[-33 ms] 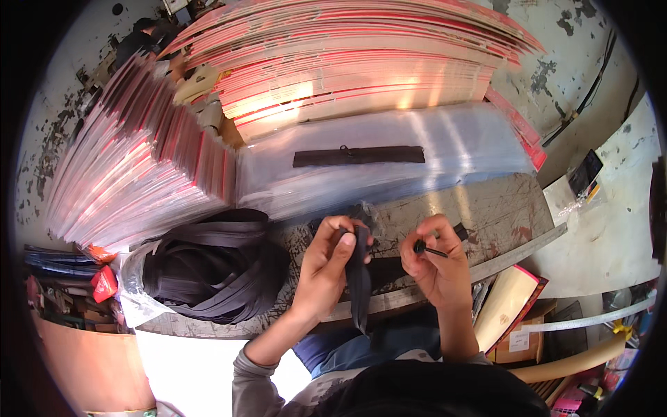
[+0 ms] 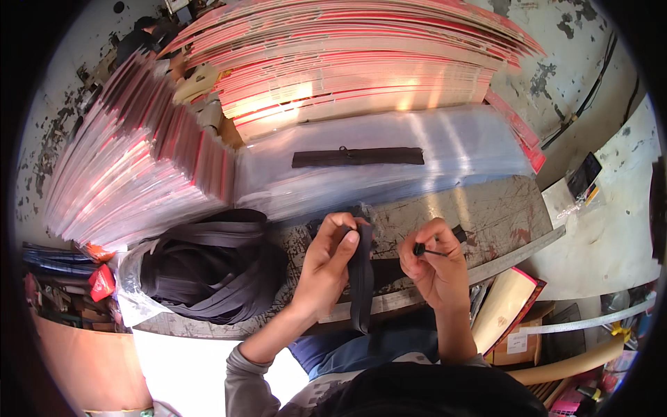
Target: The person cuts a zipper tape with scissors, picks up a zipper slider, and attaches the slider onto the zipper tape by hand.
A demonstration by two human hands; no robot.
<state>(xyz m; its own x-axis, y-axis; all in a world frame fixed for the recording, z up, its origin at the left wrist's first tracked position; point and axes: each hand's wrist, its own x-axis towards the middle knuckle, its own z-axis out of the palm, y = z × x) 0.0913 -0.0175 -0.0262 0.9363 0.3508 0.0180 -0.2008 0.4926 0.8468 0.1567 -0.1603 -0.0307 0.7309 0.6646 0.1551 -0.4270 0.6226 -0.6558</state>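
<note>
A strip of black zipper tape [image 2: 360,292] hangs down from my left hand [image 2: 325,264], pinched between thumb and fingers above the table's near edge. Level with it on the right, my right hand [image 2: 445,274] has its fingertips closed on a small black zipper slider [image 2: 420,249] with a thin pull sticking out. The hands are apart, so tape and slider do not touch. Left of my left hand lies a large loose coil of black zipper tape [image 2: 215,271], partly in clear plastic. A short finished-looking black zipper [image 2: 358,158] lies flat on clear plastic sheets [image 2: 479,142] ahead.
The scuffed worktable [image 2: 504,208] has a metal front edge [image 2: 517,256]. Behind the plastic sheets rises a tall stack of pink-edged sheets [image 2: 361,76]. Another plastic-covered stack [image 2: 139,174] leans at the left. A dark phone-like object [image 2: 585,174] and cardboard box [image 2: 517,344] are at the right.
The hanging zipper tape has swung slightly and now shows its flat side more. My right hand has dipped and tilted the slider a little. Both hands keep their hold.
</note>
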